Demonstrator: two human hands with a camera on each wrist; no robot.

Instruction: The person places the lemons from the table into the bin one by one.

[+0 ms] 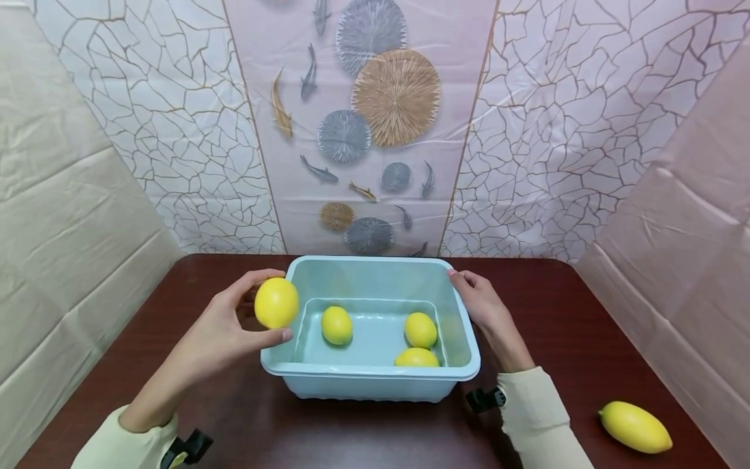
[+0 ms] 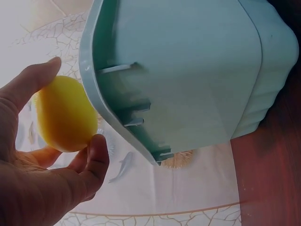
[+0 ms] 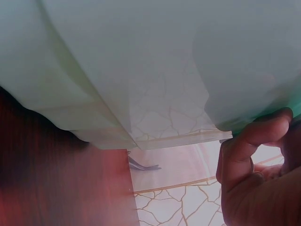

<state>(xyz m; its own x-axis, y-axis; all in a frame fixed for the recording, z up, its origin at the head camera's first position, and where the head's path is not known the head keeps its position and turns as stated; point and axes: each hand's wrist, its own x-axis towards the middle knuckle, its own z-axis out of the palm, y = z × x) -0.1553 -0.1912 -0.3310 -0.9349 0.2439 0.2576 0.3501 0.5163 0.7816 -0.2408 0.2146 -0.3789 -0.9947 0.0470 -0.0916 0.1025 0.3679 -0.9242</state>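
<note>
Between thumb and fingers my left hand holds a yellow lemon, raised at the left rim of a light blue plastic basin. The left wrist view shows this lemon beside the basin's outer wall. My right hand grips the basin's right rim near the back corner; in the right wrist view its curled fingers are tucked under the rim. Inside the basin lie a lemon at the left, another lemon at the right, and a third lemon partly hidden by the front wall.
A single lemon lies on the dark reddish-brown table at the front right. Patterned cloth hangs behind the table, and pale cloth walls stand at both sides. Black wrist cameras sit on the sleeves.
</note>
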